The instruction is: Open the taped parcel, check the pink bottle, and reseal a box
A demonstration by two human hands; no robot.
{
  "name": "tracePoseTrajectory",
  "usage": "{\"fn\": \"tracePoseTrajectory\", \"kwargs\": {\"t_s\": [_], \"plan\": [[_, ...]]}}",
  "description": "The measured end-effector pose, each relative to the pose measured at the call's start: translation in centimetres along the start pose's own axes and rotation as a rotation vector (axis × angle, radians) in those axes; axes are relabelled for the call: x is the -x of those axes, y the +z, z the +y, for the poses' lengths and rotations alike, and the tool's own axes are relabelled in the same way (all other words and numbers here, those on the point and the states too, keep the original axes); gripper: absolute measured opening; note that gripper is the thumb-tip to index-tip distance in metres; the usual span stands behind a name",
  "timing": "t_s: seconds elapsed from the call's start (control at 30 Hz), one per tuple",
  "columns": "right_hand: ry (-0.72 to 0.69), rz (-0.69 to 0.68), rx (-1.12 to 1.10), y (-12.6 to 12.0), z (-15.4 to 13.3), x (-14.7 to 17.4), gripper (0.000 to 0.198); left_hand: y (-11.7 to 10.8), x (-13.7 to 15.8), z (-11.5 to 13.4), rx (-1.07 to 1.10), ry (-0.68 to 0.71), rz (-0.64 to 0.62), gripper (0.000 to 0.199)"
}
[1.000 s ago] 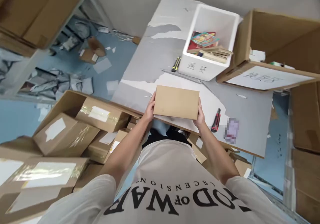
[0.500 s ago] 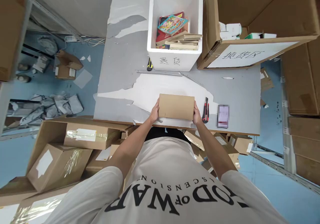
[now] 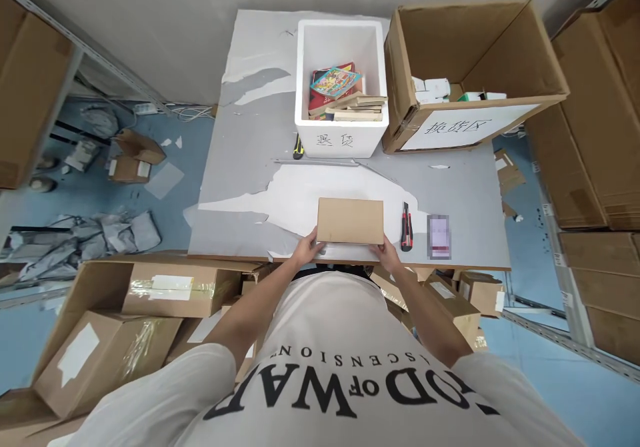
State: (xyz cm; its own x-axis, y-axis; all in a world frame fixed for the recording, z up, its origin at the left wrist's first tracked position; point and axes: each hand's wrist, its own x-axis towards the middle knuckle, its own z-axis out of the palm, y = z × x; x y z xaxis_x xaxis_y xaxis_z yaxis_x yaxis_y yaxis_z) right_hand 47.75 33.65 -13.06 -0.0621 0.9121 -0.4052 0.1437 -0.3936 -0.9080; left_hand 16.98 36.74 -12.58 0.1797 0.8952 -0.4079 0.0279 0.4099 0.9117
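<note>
The flat brown cardboard box (image 3: 351,220) lies on the grey table (image 3: 250,167) right at its near edge, just beyond the person's fingers, with its long axis running side to side, from one hand across to the other. The left hand (image 3: 309,252) sits at the box's near left corner, fingers spread loosely and touching the near edge, thumb up against the side. The right hand (image 3: 384,254) mirrors it at the near right corner, fingers lying along the bottom edge rather than wrapped around it. Neither hand looks to be clamping the box; both rest open against it, so the box seems to be carried by the table and not by the grip. Since the box stretches sideways between them, each hand is about equally near its own end, and neither is the closer one overall. Just off the right hand's fingers, beyond the box's right end and a little apart from it, a red utility knife (image 3: 405,218) lies with its length pointing away from the person, and the right hand is plainly the nearer one to it. Farther out from both sets of fingers stands a white foam bin (image 3: 341,137) with books in it, and to its right an open cardboard carton (image 3: 467,127).
</note>
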Motion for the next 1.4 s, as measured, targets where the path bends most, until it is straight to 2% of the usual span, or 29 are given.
{"fn": "tracePoseTrajectory", "kwargs": {"t_s": [0.1, 0.2, 0.37, 0.5, 0.6, 0.7, 0.8, 0.87, 0.93, 1.1, 1.27, 1.4], "plan": [[-0.046, 0.107, 0.092, 0.1, -1.4, -0.3, 0.058, 0.5, 0.1, 1.2, -0.151, 0.059, 0.040, 0.050], [-0.121, 0.163, 0.281, -0.8, -3.9, -0.6, 0.047, 0.3, 0.5, 3.5, -0.307, 0.105, 0.063, 0.043], [-0.109, 0.216, 0.521, -2.4, -8.1, -1.8, 0.056, 0.4, 0.0, 8.0, -0.582, 0.120, 0.246, 0.051], [-0.053, 0.208, 0.551, -2.7, -9.2, -3.1, 0.062, 0.6, -1.7, 9.6, -0.633, 0.056, 0.273, 0.054], [0.047, 0.173, 0.448, -2.9, -8.5, -3.4, 0.059, 0.1, -2.2, 8.4, -0.572, -0.014, 0.234, 0.054], [0.113, 0.108, 0.118, -3.1, -6.6, -2.7, 0.055, -0.8, -1.6, 5.7, -0.308, 0.026, 0.103, 0.052], [0.027, 0.054, -0.071, -2.5, -4.0, -1.5, 0.051, -0.9, -0.6, 2.8, -0.164, 0.108, -0.012, 0.075], [-0.030, 0.055, -0.038, -1.6, -2.4, -1.0, 0.065, -0.4, -0.2, 1.4, -0.187, 0.140, 0.001, 0.085], [-0.035, 0.100, 0.006, -0.4, -1.2, -0.9, 0.075, 0.4, -0.2, 0.5, -0.221, 0.145, 0.069, 0.078], [-0.036, 0.240, 0.110, 1.0, 0.0, -1.8, 0.063, 1.5, -1.1, -0.1, -0.369, 0.081, 0.229, 0.043], [-0.051, 0.247, 0.152, 0.6, 0.0, -2.1, 0.056, 1.4, -1.3, -0.1, -0.386, 0.105, 0.225, 0.037], [-0.067, 0.258, 0.191, 0.2, -1.3, -1.7, 0.050, 1.1, -1.0, 1.2, -0.412, 0.127, 0.211, 0.037]]}}
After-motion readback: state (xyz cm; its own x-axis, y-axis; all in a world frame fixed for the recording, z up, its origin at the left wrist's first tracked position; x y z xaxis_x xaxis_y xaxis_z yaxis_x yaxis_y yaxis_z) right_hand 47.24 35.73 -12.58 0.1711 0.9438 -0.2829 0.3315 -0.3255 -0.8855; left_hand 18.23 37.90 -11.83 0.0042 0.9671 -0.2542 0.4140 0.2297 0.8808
